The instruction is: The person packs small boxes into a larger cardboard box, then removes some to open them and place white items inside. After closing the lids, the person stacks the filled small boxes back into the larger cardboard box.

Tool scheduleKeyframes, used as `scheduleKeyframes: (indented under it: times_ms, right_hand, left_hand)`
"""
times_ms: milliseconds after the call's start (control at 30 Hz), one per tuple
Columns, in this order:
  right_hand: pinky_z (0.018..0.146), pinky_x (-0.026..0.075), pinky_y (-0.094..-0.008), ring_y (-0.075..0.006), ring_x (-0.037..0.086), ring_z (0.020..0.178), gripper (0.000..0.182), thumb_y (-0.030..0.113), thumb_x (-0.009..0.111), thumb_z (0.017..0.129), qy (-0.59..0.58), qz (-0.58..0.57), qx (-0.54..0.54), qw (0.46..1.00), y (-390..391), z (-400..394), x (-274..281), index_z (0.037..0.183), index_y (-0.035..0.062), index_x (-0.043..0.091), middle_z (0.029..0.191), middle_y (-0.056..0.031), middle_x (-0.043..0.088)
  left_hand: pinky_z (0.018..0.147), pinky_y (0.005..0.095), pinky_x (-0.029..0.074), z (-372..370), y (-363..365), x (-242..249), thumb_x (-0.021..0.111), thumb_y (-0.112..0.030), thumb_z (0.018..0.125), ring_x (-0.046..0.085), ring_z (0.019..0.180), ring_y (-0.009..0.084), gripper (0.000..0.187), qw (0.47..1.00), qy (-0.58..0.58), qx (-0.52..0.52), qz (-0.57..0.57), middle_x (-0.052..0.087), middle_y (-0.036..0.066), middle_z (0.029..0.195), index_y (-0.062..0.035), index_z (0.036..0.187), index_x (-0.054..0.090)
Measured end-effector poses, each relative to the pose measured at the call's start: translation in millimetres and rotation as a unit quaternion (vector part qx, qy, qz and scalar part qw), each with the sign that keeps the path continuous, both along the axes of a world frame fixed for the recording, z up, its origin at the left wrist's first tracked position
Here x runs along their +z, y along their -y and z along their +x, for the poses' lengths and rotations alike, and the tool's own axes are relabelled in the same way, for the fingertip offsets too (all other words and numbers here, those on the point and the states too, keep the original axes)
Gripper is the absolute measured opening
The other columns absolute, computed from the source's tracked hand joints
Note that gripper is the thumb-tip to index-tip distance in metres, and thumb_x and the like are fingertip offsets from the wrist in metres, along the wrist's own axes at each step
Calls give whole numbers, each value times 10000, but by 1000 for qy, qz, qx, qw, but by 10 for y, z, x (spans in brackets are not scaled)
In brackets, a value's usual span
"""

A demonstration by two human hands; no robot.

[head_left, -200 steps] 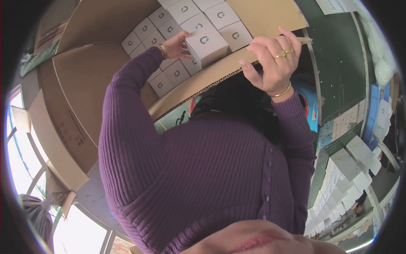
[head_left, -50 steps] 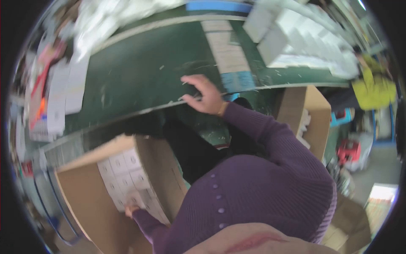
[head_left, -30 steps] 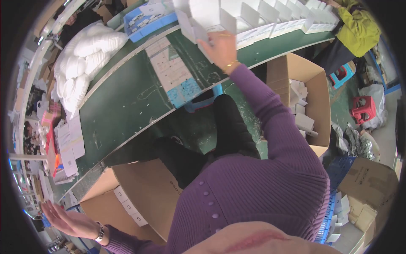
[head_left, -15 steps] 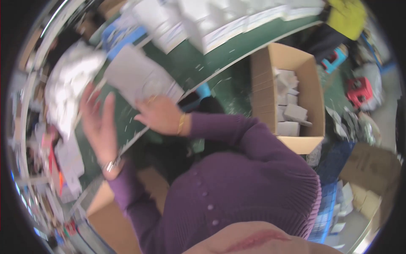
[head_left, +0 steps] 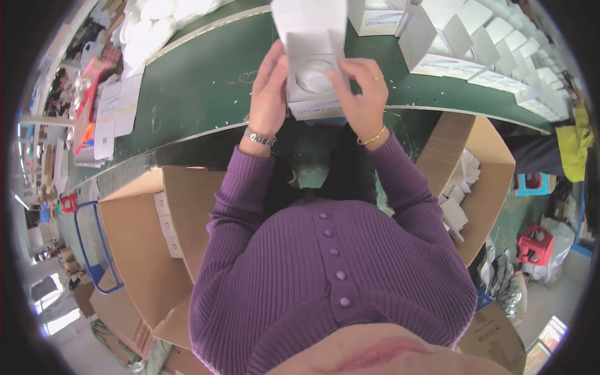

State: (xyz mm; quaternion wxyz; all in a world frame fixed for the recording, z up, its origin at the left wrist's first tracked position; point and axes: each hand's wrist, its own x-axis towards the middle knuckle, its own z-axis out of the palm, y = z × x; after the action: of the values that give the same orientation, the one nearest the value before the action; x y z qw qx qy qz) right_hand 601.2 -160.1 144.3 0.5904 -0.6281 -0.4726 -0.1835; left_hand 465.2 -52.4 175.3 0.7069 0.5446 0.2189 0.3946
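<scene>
An open white carton (head_left: 317, 111), printed "glowcose", stands at the front edge of the green table with its lid raised at the back. Inside it sits a round, whitish see-through piece (head_left: 314, 76). My left hand (head_left: 269, 90) grips the carton's left side, thumb at the rim. On the opposite side, my right hand (head_left: 364, 90) holds the right wall, with fingers reaching over the rim beside the round piece. Some fingertips are hidden by the carton.
Several similar open cartons (head_left: 450, 65) line the right of the green table (head_left: 200, 87). White bagged items (head_left: 153, 31) and flat cartons (head_left: 119, 109) lie left. Cardboard boxes stand below, a left one (head_left: 137, 250) and a right one (head_left: 494, 187). A person in yellow (head_left: 572, 150) is far right.
My view has swung round to face the table. My left hand, spread and apart from the carton before, is now on its left side. The carton's lid now stands open.
</scene>
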Motion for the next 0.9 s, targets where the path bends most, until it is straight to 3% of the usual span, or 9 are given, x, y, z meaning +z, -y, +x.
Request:
scheduleKeyframes:
  times_ms: [167,267,300,367,467,567,667,767,900]
  right_hand:
    - [828,445,-401,-257,596,951,192,225,611,979,145,-108,13,983,115,-70,-76,980,89,747,1043,-14,700]
    - [823,461,-346,-196,631,894,213,115,562,956,-25,-131,27,991,104,32,46,872,156,753,966,-13,723]
    - [793,491,-325,-182,646,833,114,223,593,953,-143,-123,63,980,61,75,181,992,139,660,963,-54,732]
    - [749,536,-294,-161,668,741,374,387,641,948,-316,-110,114,935,-24,154,446,1173,114,520,959,-117,744]
    - [845,498,-324,-181,632,868,632,634,418,977,-399,-189,168,881,-119,238,732,1238,73,547,1050,-116,732]
    - [936,514,-371,-248,682,1004,638,627,445,1001,-396,-174,233,871,-33,287,664,1288,77,594,1050,-143,731]
    - [1017,506,-417,-294,667,1119,307,303,533,1029,-369,-115,285,877,158,192,472,1144,45,653,1191,-119,671]
    - [920,440,-277,-141,555,1090,237,113,646,965,-282,-121,281,909,296,107,310,1198,85,673,1220,-24,638]
    - [957,516,-287,-177,574,1124,341,169,726,940,-102,-168,156,968,338,16,40,1268,119,646,1235,-66,631]
  left_hand:
    - [1102,350,446,157,-112,-191,708,-191,918,504,1316,199,743,997,-32,-56,45,502,88,1479,-70,1547,330]
    - [1062,386,478,175,-154,-253,749,-140,846,534,1279,243,801,992,-91,-31,75,524,119,1426,-72,1524,327]
    - [1039,381,486,174,-161,-245,752,-132,834,543,1256,240,783,992,-94,-32,72,537,119,1395,-70,1497,340]
    - [1005,372,498,177,-179,-230,756,-118,816,558,1222,235,756,992,-98,-33,66,555,119,1349,-67,1458,359]
    - [961,366,514,199,-230,-227,777,-105,784,566,1180,235,722,993,-96,-38,62,560,118,1284,-76,1395,393]
    - [854,337,537,209,-253,-236,797,-118,760,621,1044,215,615,989,-124,-22,76,603,107,1153,-70,1276,467]
    - [793,317,533,217,-274,-345,787,-130,753,621,982,184,502,988,-138,-29,57,617,67,1110,-114,1200,559]
    - [853,310,499,214,-340,-492,734,-113,757,610,1009,173,374,988,-111,-22,103,628,29,1121,-138,1117,639]
    - [833,323,514,160,-378,-604,802,-163,756,591,1050,213,413,987,-69,-55,131,554,50,1207,-173,1152,686]
